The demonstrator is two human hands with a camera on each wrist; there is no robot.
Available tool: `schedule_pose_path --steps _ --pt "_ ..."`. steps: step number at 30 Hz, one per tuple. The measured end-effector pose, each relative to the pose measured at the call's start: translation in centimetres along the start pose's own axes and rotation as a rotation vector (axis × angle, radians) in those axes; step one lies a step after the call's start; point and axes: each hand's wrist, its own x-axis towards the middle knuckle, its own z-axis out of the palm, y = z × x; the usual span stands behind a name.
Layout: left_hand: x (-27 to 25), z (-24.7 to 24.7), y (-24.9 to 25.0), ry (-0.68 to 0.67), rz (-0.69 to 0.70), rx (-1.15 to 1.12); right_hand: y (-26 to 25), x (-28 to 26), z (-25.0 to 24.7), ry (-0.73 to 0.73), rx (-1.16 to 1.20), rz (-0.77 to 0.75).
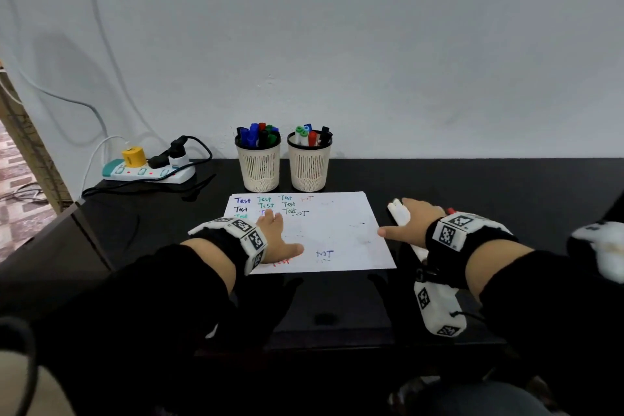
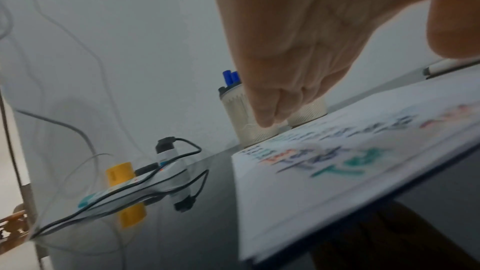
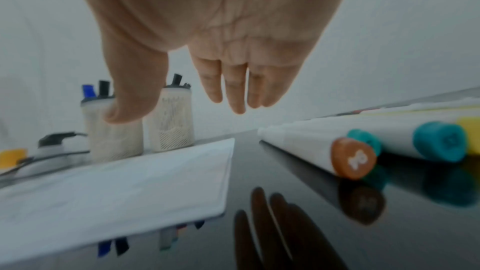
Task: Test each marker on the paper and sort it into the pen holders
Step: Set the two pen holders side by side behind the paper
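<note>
A white paper [image 1: 331,233] with several coloured "Test" words lies on the black table. Behind it stand two cream mesh pen holders, the left holder [image 1: 258,167] and the right holder [image 1: 309,167], both with markers in them. My left hand [image 1: 283,233] is palm down over the paper's left part with straight fingers [image 2: 272,106] and holds nothing. My right hand [image 1: 396,219] hovers open just right of the paper, above several loose white markers [image 1: 395,209]. In the right wrist view these show an orange-capped marker [image 3: 353,158] and a teal-capped marker [image 3: 439,141]; the straight fingers [image 3: 235,93] do not touch them.
A power strip [image 1: 148,172] with a yellow plug and black cables sits at the table's back left. The wall rises right behind the holders. The table's left edge [image 1: 91,233] drops off toward a doorway. My dark sleeves cover the near part of the table.
</note>
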Motion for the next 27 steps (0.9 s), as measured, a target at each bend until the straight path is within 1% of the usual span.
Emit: schedule_pose_path --steps 1,5,8,10,14,19,25,27 --pt "0.5 0.3 0.8 -0.006 0.010 -0.011 0.6 0.0 0.0 0.008 -0.005 0.053" --pt "2.4 1.3 3.0 0.043 0.053 -0.053 3.0 0.2 0.9 0.038 -0.071 0.213" --pt "3.3 0.9 3.6 -0.033 0.041 0.018 4.0 0.3 1.5 0.019 -0.074 0.319" --pt "3.8 0.7 3.9 -0.064 0.031 0.044 4.4 0.3 1.3 -0.037 -0.061 0.360" --pt "4.5 1.3 4.5 -0.084 0.021 0.079 4.4 -0.7 -0.2 -0.143 -0.113 0.349" --pt "5.0 2.4 4.9 -0.100 -0.005 0.115 3.8 -2.0 -1.6 -0.269 -0.123 0.269" --pt "4.6 2.4 5.1 -0.124 -0.020 0.093 3.8 -2.4 -2.0 -0.315 -0.128 0.251" --pt "4.4 2.3 5.1 -0.137 -0.024 0.095 3.7 -2.5 -2.0 -0.294 -0.141 0.223"
